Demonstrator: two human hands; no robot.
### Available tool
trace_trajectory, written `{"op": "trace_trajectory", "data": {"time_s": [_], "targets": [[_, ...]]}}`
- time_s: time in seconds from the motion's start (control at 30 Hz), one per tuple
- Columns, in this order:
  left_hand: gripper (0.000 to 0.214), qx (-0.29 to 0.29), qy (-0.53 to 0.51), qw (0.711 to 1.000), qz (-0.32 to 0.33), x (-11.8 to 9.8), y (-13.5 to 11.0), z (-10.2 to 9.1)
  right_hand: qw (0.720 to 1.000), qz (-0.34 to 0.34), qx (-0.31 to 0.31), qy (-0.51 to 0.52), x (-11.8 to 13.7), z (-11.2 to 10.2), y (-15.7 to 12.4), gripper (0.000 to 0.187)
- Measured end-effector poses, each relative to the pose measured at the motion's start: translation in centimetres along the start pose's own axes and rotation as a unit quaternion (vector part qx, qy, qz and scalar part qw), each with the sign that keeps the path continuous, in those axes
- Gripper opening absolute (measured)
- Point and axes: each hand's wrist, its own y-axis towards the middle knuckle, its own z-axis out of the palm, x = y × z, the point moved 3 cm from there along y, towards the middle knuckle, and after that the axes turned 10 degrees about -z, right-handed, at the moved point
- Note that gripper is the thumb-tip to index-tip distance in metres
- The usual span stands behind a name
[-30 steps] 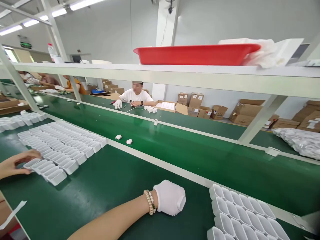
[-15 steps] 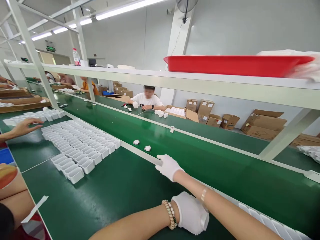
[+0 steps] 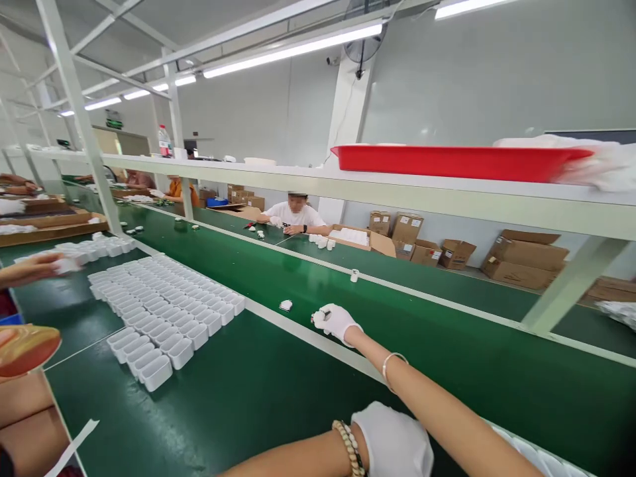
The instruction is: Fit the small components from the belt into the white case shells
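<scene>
My right hand [image 3: 336,322], in a white glove, reaches out across the white rail onto the green conveyor belt [image 3: 447,344]. Its fingers are pinched on a small white part with a dark spot. Another small white part [image 3: 285,305] lies on the belt just to its left. My left hand [image 3: 393,442], also gloved and with a bead bracelet at the wrist, rests curled into a fist on the green table [image 3: 238,397] near me. My right forearm crosses over it, and what the fist holds is hidden.
Rows of open white cases [image 3: 163,311] cover the table at the left. A co-worker's hand [image 3: 30,268] holds a white piece there. More white cases [image 3: 539,457] lie at the bottom right. A shelf with a red tray [image 3: 457,162] runs overhead. A person sits across the belt beside cardboard boxes [image 3: 527,258].
My right hand came into view, reached to the rail and then onto the belt, where it closed on one of the two small white parts. The view tilted up and left.
</scene>
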Motion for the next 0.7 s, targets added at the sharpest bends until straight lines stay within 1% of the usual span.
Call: {"op": "trace_trajectory", "data": {"time_s": [0.03, 0.07, 0.13, 0.17, 0.23, 0.3, 0.33, 0.4, 0.47, 0.53, 0.6, 0.7], "targets": [[0.017, 0.000, 0.021, 1.000, -0.005, -0.2, -0.2, -0.4, 1.000, -0.003, 0.003, 0.022, 0.1, -1.3, -1.0, 0.016], [0.019, -0.018, 0.037, 0.999, -0.018, -0.3, -0.4, -1.1, 0.999, -0.010, 0.003, 0.043, 0.2, -2.9, -2.3, 0.018], [0.012, -0.053, 0.032, 0.998, -0.030, -0.8, -0.7, -2.6, 0.996, -0.029, -0.016, 0.081, 0.3, -6.6, -6.0, 0.029], [0.007, -0.066, 0.023, 0.997, -0.029, -1.2, -0.8, -3.4, 0.994, -0.040, -0.030, 0.097, 0.4, -8.5, -8.4, 0.036], [0.006, -0.078, 0.008, 0.997, -0.023, -2.0, -1.0, -4.8, 0.990, -0.055, -0.065, 0.116, 0.5, -11.7, -13.8, 0.045], [0.006, -0.089, -0.010, 0.996, -0.013, -3.2, -1.5, -6.1, 0.986, -0.059, -0.112, 0.108, 0.4, -13.7, -19.3, 0.049], [0.007, -0.098, -0.024, 0.995, -0.007, -3.8, -2.0, -6.7, 0.986, -0.048, -0.137, 0.085, 0.4, -14.2, -21.8, 0.049], [0.008, -0.123, -0.052, 0.991, 0.009, -5.0, -3.0, -7.9, 0.986, -0.025, -0.163, 0.033, 0.3, -14.2, -25.5, 0.049], [0.010, -0.140, -0.051, 0.988, 0.028, -6.2, -4.0, -8.8, 0.987, -0.006, -0.163, -0.002, 0.5, -13.5, -27.6, 0.047], [0.012, -0.144, -0.014, 0.989, 0.041, -7.1, -4.6, -9.5, 0.989, -0.009, -0.149, -0.007, 0.9, -12.7, -28.4, 0.046], [0.012, -0.142, 0.029, 0.988, 0.048, -7.7, -5.0, -10.0, 0.991, -0.032, -0.130, 0.001, 1.3, -12.1, -28.5, 0.046], [0.013, -0.129, 0.064, 0.989, 0.044, -8.2, -5.1, -10.4, 0.993, -0.060, -0.104, 0.005, 1.6, -11.7, -28.4, 0.049]]}}
